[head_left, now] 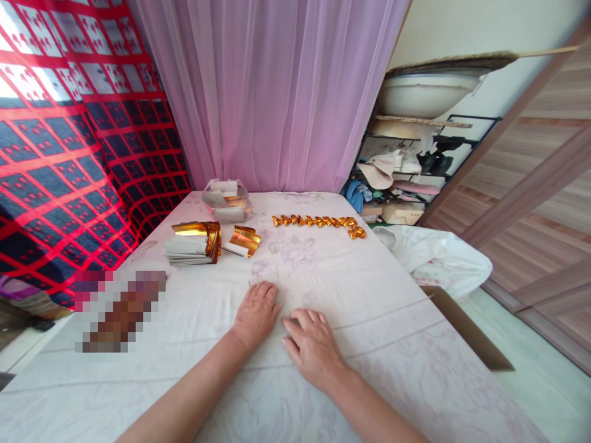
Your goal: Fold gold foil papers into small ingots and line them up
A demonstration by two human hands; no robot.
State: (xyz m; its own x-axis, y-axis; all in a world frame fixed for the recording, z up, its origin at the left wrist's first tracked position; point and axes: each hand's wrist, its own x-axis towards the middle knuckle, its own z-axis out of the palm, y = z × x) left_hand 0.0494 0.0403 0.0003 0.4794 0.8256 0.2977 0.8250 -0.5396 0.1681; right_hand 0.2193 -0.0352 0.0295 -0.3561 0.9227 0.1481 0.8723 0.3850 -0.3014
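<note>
My left hand [257, 312] lies palm down on the white flowered tablecloth [295, 394], its fingers stretched forward. A thin edge shows beside its fingertips; what it belongs to, I cannot make out. Just to the right, my right hand [313, 344] rests palm down with its fingers slightly apart. Beyond the left hand lie a loose gold foil sheet [248, 240] with a pale part and a thick stack of gold-and-white foil paper [189, 249]. A row of folded gold foil pieces [318, 221] runs across the far right, bunched at its right end.
A clear plastic bag of papers [225, 202] stands at the far left of the table. Pixelation hides something at the left edge. To the right are a white plastic bag [447, 255], a cardboard piece [471, 332] and a loaded rack [415, 160]. A purple curtain [272, 92] hangs behind.
</note>
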